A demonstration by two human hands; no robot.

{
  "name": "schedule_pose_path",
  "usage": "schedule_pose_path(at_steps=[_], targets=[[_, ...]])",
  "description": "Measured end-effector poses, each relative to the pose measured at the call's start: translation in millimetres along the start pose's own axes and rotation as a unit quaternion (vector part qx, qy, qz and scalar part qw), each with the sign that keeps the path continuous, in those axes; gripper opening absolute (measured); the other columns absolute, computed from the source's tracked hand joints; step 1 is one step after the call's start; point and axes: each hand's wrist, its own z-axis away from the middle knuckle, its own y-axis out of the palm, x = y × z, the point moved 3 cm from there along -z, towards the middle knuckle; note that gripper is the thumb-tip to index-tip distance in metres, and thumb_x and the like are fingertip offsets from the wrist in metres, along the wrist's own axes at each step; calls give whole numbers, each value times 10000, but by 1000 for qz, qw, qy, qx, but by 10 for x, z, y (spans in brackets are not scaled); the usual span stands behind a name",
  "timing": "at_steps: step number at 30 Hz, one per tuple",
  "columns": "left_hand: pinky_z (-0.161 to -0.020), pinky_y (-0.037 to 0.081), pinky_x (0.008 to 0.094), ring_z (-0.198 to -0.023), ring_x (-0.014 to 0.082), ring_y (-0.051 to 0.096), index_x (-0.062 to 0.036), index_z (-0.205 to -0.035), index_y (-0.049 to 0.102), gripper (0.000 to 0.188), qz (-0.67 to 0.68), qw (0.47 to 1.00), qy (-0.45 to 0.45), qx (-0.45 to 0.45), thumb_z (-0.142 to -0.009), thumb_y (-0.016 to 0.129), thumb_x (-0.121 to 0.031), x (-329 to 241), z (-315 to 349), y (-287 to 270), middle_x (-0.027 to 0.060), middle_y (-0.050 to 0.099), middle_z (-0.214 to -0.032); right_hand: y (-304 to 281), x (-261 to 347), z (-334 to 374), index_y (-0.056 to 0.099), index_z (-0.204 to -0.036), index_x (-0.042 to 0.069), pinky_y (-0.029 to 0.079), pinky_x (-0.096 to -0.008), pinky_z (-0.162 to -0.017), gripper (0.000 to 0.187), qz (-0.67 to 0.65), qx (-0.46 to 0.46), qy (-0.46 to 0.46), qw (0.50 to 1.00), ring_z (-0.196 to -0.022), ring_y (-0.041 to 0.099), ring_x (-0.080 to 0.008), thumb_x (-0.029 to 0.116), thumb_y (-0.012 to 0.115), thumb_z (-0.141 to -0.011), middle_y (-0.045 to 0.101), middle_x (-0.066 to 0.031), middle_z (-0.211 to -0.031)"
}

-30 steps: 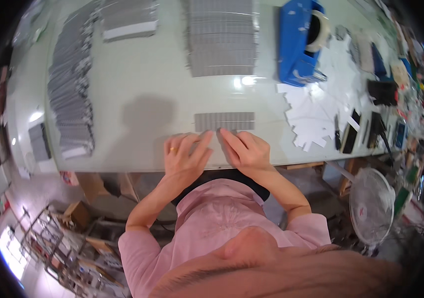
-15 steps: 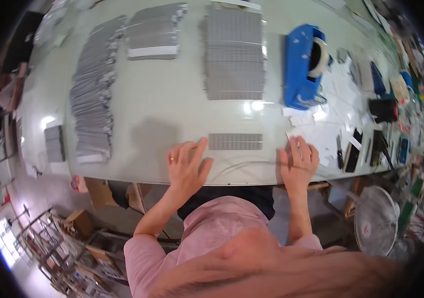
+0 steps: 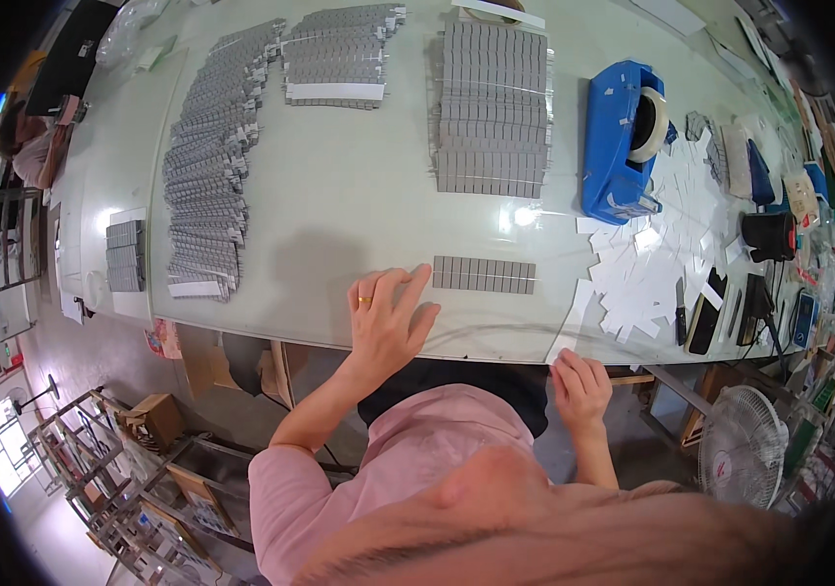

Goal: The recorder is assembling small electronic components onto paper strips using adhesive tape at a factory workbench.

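Note:
A short row of grey rectangular pieces (image 3: 484,275) lies on the table in front of me. My left hand (image 3: 386,320), with a ring on one finger, rests beside its left end. The fingers are spread and hold nothing, and the index fingertip is at or just beside the row's corner. At the table's front edge, my right hand (image 3: 582,389) pinches the near end of a narrow white paper strip (image 3: 572,320). The strip's far end reaches toward a loose pile of white paper strips (image 3: 652,264).
Beyond the row lies a large stack of grey rows (image 3: 492,107). More grey stacks lie at left (image 3: 207,181) and far left-centre (image 3: 344,59), plus a small one (image 3: 125,256). A blue tape dispenser (image 3: 610,146) stands right. A black phone-like slab (image 3: 706,317) lies near the front edge.
My right hand has drawn back toward the front edge and now pinches a white strip. My left hand stays near the row's left end. The whole view has shifted slightly.

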Motion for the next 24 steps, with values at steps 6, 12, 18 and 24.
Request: schedule_pose_path(at_steps=[6, 12, 18, 24], targets=[[-927, 360, 428, -1067, 265, 489, -102, -1277, 649, 506, 15, 1000, -2, 0, -793, 756, -206, 11, 15, -13, 54, 539, -1146, -125, -199, -188, 662, -894, 51, 496, -339, -592, 219, 48, -11, 27, 998, -681, 617, -258, -70, 741, -729, 729, -90, -957], [-936, 356, 420, -1075, 261, 488, -108, -1266, 657, 519, 11, 1000, 10, 25, -770, 774, -204, 79, 21, -68, 43, 530, -1170, -107, -341, -97, 716, -1042, 36, 434, -226, -623, 186, -183, 11, 310, 933, -746, 560, -96, -37, 671, -877, 656, -35, -967], [-944, 358, 427, -1104, 240, 461, -139, -1257, 656, 523, 3, 999, 29, 39, -769, 787, -273, 95, 14, -26, 21, 514, -1176, -266, -375, -152, 665, -1005, 15, 467, -226, -690, 81, -108, -95, 337, 930, -792, 596, -108, 3, 625, -935, 652, -27, -944], [-957, 348, 432, -1110, 241, 450, -155, -1251, 657, 531, 1, 998, 35, 43, -759, 794, -301, 65, -27, -32, 23, 501, -1185, -120, -265, -474, 592, -1114, 8, 494, -237, -673, 152, -379, -219, 437, 786, -734, 623, -98, -1, 583, -962, 636, -50, -848]])
